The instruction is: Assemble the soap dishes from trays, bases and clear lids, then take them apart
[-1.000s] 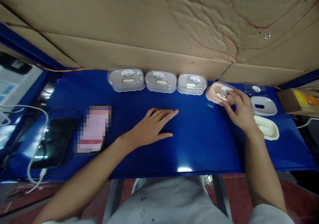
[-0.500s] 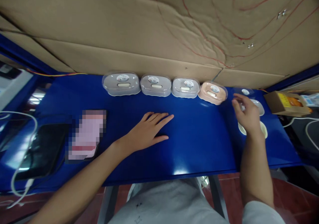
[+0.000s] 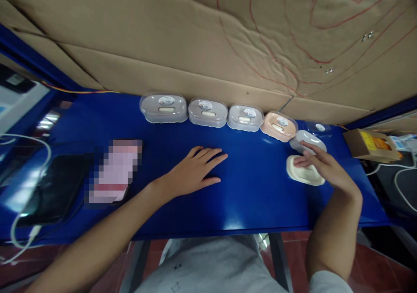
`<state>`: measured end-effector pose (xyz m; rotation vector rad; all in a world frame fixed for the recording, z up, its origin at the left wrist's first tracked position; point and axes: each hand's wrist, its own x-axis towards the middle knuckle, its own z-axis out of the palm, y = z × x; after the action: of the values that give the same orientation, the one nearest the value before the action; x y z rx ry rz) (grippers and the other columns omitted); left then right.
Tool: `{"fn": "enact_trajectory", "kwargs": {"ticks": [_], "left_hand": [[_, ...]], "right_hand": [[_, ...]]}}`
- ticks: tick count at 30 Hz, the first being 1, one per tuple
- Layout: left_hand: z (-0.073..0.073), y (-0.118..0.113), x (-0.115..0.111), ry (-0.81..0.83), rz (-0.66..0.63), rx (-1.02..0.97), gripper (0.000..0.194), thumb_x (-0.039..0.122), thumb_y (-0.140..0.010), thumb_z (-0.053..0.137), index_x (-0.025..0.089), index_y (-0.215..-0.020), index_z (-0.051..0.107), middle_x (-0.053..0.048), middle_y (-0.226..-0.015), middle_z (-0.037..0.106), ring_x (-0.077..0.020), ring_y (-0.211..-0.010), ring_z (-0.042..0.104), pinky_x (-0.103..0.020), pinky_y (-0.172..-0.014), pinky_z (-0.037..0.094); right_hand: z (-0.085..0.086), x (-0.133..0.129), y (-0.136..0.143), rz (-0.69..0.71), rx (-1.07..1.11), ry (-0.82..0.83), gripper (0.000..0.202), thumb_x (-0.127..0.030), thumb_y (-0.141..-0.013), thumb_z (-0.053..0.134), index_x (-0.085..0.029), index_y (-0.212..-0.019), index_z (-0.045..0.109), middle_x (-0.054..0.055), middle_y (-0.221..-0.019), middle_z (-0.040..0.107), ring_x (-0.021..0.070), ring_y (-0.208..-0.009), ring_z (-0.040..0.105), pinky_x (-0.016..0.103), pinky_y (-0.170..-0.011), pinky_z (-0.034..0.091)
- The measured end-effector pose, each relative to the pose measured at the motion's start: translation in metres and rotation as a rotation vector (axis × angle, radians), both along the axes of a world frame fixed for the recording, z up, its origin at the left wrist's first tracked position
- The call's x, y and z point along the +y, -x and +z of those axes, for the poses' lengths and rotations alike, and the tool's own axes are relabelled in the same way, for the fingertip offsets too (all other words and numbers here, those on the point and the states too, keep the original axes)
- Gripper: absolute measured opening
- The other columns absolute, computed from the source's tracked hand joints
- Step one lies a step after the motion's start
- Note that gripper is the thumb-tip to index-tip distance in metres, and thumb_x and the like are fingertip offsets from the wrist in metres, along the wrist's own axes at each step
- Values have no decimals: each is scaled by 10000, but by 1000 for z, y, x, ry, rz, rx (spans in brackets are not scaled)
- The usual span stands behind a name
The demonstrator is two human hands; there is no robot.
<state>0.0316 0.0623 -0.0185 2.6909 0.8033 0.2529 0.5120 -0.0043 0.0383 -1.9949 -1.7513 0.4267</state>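
Note:
My left hand [image 3: 199, 171] lies palm down on the blue table, fingers spread, holding nothing. On the right, my right hand [image 3: 329, 167] reaches over a cream oval dish-like piece [image 3: 311, 178], its fingers parted. Fingertips overlap this piece and the near edge of a grey oval tray [image 3: 302, 139]; whether they touch cannot be told. Behind the grey tray rests a clear plastic lid [image 3: 314, 129] with a round label. To its left sits a peach oval soap box [image 3: 276, 131] with a clear lid, in line with similar grey boxes [image 3: 164, 116].
A phone [image 3: 119, 167] with a blurred screen and a black tablet-like device [image 3: 54, 193] lie at the left, near a white cable [image 3: 19, 230]. An open cardboard box [image 3: 365, 145] stands at the right end. Brown cardboard [image 3: 163, 37] walls the back.
The grey tray and the cream piece have shifted left, the tray now beside the peach box. My right hand has come nearer, over the cream piece. My left hand stays put.

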Motion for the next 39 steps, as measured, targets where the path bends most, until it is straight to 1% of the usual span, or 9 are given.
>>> {"fn": "enact_trajectory", "kwargs": {"ticks": [3, 5, 12, 15, 21, 27, 33, 36, 39], "left_hand": [[2, 0, 0, 12, -1, -8, 643, 547, -1153, 571, 262, -1716, 448, -154, -1750, 488, -384, -1554, 513, -597, -1282, 359], [2, 0, 0, 16, 1, -17, 636, 544, -1153, 572, 271, -1715, 453, -152, -1746, 493, -382, -1556, 513, -596, -1284, 361], [3, -1, -1, 7, -2, 15, 643, 553, -1162, 550, 241, -1714, 447, -163, -1752, 484, -389, -1557, 508, -596, -1280, 353], [4, -2, -1, 8, -1, 27, 653, 542, -1159, 566, 233, -1718, 434, -163, -1762, 471, -386, -1565, 502, -585, -1286, 342], [6, -2, -2, 9, -7, 17, 641, 545, -1158, 565, 234, -1707, 452, -162, -1756, 479, -388, -1556, 508, -583, -1290, 332], [6, -2, -2, 5, -3, 28, 639, 541, -1156, 574, 220, -1699, 471, -169, -1759, 472, -394, -1555, 509, -595, -1289, 339], [5, -1, -1, -21, -19, 37, 631, 526, -1151, 592, 201, -1684, 496, -182, -1746, 485, -395, -1543, 524, -595, -1277, 360], [5, -1, 0, -28, -19, 33, 632, 530, -1148, 598, 198, -1679, 504, -185, -1747, 484, -395, -1545, 523, -598, -1275, 366], [4, -1, 0, -18, -16, 23, 637, 537, -1143, 606, 204, -1678, 510, -178, -1744, 489, -400, -1543, 524, -605, -1273, 370]], "right_hand": [[6, -3, 13, 140, 289, 129, 592, -628, -1059, 607, -333, -1572, 614, 114, -1129, 863, 300, -922, 842, 473, -890, 671], [4, 0, 18, 110, 336, 67, 557, -617, -1061, 621, -319, -1530, 643, 101, -1153, 850, 274, -911, 823, 479, -900, 672], [-16, 16, 40, 43, 88, -102, 453, -614, -1066, 616, -257, -1295, 776, 87, -1027, 827, 247, -849, 771, 408, -760, 649], [-13, 15, 48, 107, -72, -186, 375, -547, -1086, 607, -268, -1250, 795, 94, -1105, 832, 269, -911, 776, 445, -833, 653], [-23, 18, 23, 23, -273, -239, 524, -591, -1039, 616, -278, -1454, 687, 193, -1435, 722, 452, -1378, 656, 683, -1166, 505], [-50, 15, 1, -204, -364, -54, 941, -775, -924, 638, -216, -1666, 489, 312, -1758, 382, 648, -1572, 397, 941, -1131, 314], [-36, 15, 19, -245, -371, 166, 972, -743, -993, 496, -145, -1746, 357, 311, -1777, 354, 597, -1601, 391, 831, -1204, 361], [-26, 14, 25, -232, -377, 147, 944, -711, -978, 505, -132, -1718, 416, 310, -1714, 440, 566, -1573, 437, 755, -1214, 397], [-21, 12, 26, -266, -377, 138, 998, -754, -936, 568, -177, -1733, 403, 303, -1678, 477, 588, -1534, 453, 771, -1192, 377]]}}
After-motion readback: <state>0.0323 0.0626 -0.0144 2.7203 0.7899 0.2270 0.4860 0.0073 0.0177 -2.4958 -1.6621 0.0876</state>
